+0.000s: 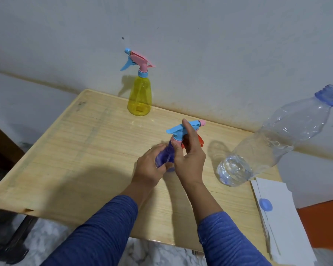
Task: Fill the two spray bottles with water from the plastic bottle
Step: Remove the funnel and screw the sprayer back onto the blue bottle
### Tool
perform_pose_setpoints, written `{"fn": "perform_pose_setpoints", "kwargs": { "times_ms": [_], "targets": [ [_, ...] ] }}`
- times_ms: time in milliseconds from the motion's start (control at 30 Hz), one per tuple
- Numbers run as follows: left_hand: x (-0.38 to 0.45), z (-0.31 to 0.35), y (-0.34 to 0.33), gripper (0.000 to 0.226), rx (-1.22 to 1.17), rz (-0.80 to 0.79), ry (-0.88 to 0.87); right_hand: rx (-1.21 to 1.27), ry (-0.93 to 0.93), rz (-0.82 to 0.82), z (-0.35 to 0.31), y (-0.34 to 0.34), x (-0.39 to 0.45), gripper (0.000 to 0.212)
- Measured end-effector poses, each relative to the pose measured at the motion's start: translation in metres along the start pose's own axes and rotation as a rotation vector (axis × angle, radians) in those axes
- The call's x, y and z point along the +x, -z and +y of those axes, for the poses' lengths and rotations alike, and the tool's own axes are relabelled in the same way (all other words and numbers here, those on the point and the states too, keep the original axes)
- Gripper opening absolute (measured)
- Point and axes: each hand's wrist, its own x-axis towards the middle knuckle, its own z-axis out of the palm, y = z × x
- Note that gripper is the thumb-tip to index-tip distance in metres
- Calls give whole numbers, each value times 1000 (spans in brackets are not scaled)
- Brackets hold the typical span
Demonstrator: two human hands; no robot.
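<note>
**Desk:** What could go wrong here?

**Photographer:** The plastic bottle (273,143) stands uncapped near the right edge of the tabletop (69,150), only a little water showing at its base; its blue cap (265,205) lies on white paper (281,217) at the near right corner. A careless elbow could likely tip the bottle. The purple spray bottle (166,155) is being worked at the neck near the middle of the tabletop, and a slipping twist might topple it or leave the head cross-threaded and leaking.

**Desk:** And the hands?

**Photographer:** Both are closed on that one bottle, close together. The left hand (149,167) wraps its purple body, fingers curled round it. The right hand (189,150) pinches the collar below the blue spray head (183,128), one finger raised against it. Whether the head is going on or coming off cannot be told.

**Desk:** The other bottle?

**Photographer:** The yellow spray bottle (139,95) stands upright at the far edge by the wall, head on, untouched.
</note>
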Motion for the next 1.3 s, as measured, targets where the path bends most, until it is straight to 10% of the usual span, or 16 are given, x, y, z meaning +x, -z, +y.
{"fn": "perform_pose_setpoints", "kwargs": {
  "times_ms": [1300],
  "targets": [
    [0,-1,1,54,-42,-34,-29,-184,110,-27,11,-2,-2,70]
  ]
}}
